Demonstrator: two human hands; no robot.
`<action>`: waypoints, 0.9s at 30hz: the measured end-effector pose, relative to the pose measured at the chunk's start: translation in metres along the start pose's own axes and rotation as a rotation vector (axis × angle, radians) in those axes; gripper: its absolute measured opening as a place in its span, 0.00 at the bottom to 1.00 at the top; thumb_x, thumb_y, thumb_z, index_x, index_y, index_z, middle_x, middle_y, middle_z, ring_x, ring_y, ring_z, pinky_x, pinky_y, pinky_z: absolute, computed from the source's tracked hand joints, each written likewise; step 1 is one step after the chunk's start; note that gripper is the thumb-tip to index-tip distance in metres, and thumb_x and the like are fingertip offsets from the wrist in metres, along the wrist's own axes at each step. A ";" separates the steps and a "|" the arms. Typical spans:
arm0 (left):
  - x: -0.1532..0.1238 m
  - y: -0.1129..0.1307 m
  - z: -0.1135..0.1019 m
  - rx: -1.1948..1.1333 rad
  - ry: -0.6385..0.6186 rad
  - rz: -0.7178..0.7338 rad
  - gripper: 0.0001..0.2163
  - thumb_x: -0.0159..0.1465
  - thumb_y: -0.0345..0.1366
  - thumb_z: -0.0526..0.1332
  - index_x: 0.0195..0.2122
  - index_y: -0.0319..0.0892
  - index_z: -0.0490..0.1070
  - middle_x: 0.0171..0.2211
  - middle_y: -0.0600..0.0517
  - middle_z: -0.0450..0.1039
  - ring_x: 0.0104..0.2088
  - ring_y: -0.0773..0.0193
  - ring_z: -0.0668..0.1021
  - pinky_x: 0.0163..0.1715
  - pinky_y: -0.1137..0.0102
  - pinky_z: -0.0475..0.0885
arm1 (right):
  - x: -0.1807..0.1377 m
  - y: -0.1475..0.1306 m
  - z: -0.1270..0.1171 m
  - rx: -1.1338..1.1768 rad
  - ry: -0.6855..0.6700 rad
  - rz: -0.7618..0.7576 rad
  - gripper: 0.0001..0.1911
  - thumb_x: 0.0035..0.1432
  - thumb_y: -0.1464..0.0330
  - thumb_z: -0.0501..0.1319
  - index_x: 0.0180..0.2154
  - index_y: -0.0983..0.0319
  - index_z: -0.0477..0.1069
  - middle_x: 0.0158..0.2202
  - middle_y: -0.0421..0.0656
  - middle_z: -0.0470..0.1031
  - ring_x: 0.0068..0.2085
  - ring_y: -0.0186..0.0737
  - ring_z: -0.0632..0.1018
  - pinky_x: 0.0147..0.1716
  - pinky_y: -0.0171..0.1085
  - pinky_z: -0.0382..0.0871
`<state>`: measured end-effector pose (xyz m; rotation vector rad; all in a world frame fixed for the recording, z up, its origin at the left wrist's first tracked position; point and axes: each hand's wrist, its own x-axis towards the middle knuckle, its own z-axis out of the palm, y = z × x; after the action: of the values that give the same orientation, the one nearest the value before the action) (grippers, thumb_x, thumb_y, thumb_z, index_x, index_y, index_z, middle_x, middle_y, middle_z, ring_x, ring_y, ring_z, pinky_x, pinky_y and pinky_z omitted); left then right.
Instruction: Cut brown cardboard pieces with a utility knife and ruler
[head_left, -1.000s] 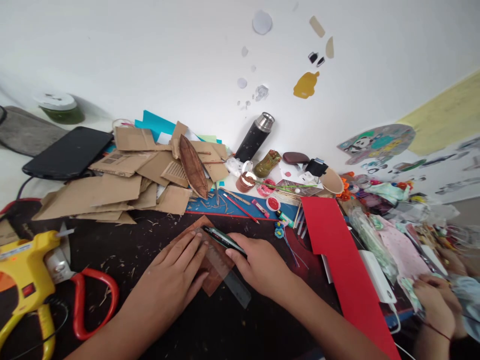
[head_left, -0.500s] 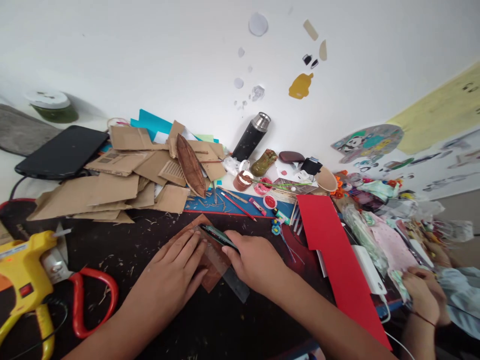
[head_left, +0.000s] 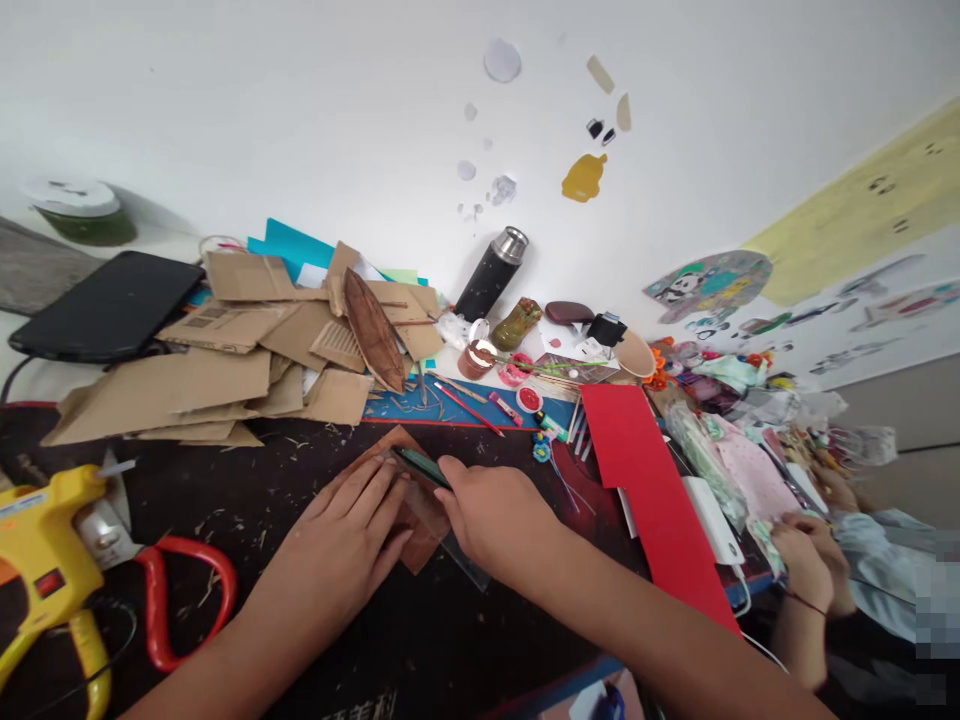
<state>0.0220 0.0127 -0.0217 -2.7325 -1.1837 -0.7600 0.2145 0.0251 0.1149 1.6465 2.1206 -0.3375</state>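
Observation:
My left hand (head_left: 341, 525) lies flat, fingers stretched out, pressing a clear ruler (head_left: 429, 510) onto a small brown sheet (head_left: 420, 548). Part of the sheet and the ruler's upper end are hidden under those fingers. In my closed right hand (head_left: 499, 515) is a dark green utility knife (head_left: 420, 464), held low along the ruler. Its tip points toward my left fingertips and meets the sheet near its upper end; the blade itself is too small to make out.
Left of my hands are a yellow glue gun (head_left: 52, 560) and red-handled scissors (head_left: 161, 600). Behind lie cardboard scraps (head_left: 225, 375), a black flask (head_left: 491, 272) and paint pots (head_left: 478, 360). Red card (head_left: 652, 480) lies right; another person's hands (head_left: 806, 560) work beyond it.
My right hand has shifted slightly up and left with the knife, nearer my left fingers. My left hand stays on the ruler. The whole view has turned a little to the right.

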 end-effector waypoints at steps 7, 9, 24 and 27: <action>-0.002 -0.001 0.003 -0.036 -0.010 -0.011 0.25 0.80 0.44 0.48 0.63 0.35 0.79 0.62 0.33 0.82 0.62 0.44 0.81 0.63 0.52 0.73 | 0.000 -0.003 0.004 -0.060 0.038 -0.043 0.15 0.82 0.65 0.53 0.59 0.65 0.72 0.40 0.54 0.87 0.40 0.54 0.90 0.35 0.42 0.80; -0.002 -0.001 0.004 -0.034 -0.008 -0.008 0.25 0.80 0.44 0.48 0.63 0.35 0.78 0.62 0.34 0.81 0.63 0.44 0.81 0.64 0.52 0.73 | 0.000 -0.004 0.006 -0.071 0.055 -0.047 0.15 0.82 0.65 0.53 0.58 0.66 0.71 0.40 0.54 0.86 0.39 0.54 0.90 0.34 0.42 0.81; 0.000 -0.001 0.001 -0.040 -0.015 0.007 0.23 0.78 0.40 0.51 0.62 0.33 0.79 0.62 0.32 0.81 0.63 0.41 0.80 0.64 0.50 0.72 | 0.003 -0.005 -0.004 -0.035 -0.022 -0.030 0.14 0.81 0.64 0.53 0.57 0.65 0.71 0.41 0.55 0.87 0.42 0.56 0.90 0.37 0.44 0.80; 0.000 -0.001 0.000 -0.028 -0.020 0.005 0.24 0.78 0.42 0.50 0.62 0.33 0.79 0.61 0.33 0.82 0.62 0.41 0.81 0.62 0.50 0.73 | 0.002 -0.002 -0.006 -0.017 -0.023 -0.025 0.14 0.81 0.64 0.54 0.58 0.64 0.71 0.42 0.54 0.87 0.43 0.56 0.90 0.38 0.44 0.80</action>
<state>0.0212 0.0137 -0.0220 -2.7713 -1.1789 -0.7564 0.2107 0.0288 0.1189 1.6001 2.1230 -0.3437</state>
